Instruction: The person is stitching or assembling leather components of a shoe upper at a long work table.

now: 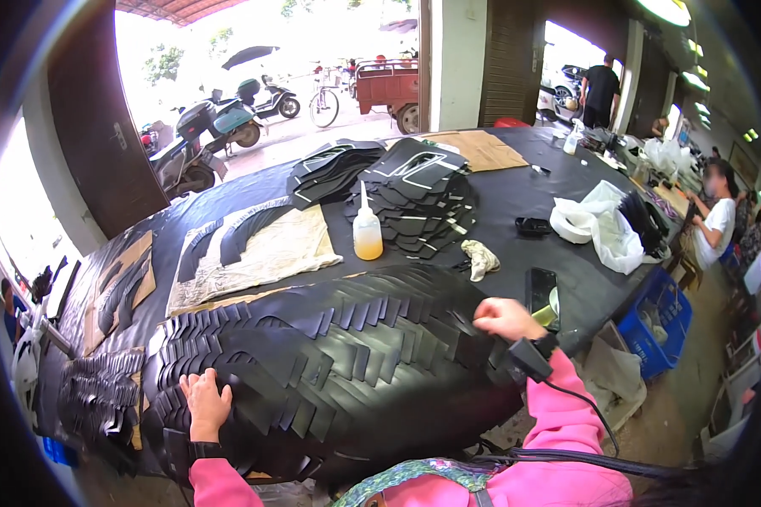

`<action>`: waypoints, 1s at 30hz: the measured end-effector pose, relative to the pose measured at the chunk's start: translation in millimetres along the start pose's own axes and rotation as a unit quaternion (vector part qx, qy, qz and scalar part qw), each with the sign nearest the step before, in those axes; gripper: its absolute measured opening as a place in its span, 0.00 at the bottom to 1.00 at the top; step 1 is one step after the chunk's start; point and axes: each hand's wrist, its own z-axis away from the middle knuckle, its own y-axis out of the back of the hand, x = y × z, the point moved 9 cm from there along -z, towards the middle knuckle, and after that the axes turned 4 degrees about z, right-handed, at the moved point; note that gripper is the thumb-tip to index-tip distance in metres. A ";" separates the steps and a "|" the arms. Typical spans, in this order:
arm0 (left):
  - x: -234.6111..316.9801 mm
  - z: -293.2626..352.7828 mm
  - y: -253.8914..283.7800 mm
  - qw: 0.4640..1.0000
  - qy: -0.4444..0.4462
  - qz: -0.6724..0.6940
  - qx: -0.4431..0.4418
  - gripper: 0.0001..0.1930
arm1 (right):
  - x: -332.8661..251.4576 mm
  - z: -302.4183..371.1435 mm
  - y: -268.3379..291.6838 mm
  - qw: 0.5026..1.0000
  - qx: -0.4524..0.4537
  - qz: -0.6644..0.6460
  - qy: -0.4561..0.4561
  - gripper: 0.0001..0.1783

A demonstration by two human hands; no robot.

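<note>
Rows of overlapping black, leather-like cut pieces (347,317) cover the near part of the black-covered table (254,190). My left hand (205,401) rests on the pieces at the near left, its fingers spread and holding nothing. Over the right end of the rows is my right hand (509,318), fingers curled together; whatever is in them, if anything, I cannot make out. A squeeze bottle (367,237) with a long nozzle and amber liquid stands upright beyond the rows. Behind it are piled stacks of black cut pieces (414,207). A crumpled pale cloth (480,260) lies beyond my right hand.
A dark phone (541,287) lies right of my right hand. White plastic bags (604,228) sit farther right, above a blue crate (656,321). Cardboard (473,150) lies at the far edge. A person in white (719,224) sits at the right; scooters (216,127) stand outside.
</note>
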 end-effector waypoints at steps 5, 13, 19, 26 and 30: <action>17.7 0.4 -7.1 0.997 -0.001 -0.073 -0.001 0.12 | 118.6 64.4 71.5 0.940 0.328 -0.053 -0.082 0.04; 4.3 33.6 -3.5 0.993 0.012 -0.017 0.117 0.18 | 105.6 68.1 62.2 0.912 0.410 -0.009 0.030 0.02; 43.1 66.6 19.4 0.993 -0.027 0.037 0.110 0.17 | 93.4 74.9 59.4 0.906 0.400 0.127 0.057 0.01; 13.0 131.4 36.1 0.989 0.039 0.052 0.130 0.15 | 63.9 55.7 29.9 0.914 0.309 0.237 0.116 0.02; 0.3 147.3 37.8 0.987 0.070 0.053 0.137 0.14 | 100.1 50.6 35.2 0.889 0.291 0.338 0.108 0.08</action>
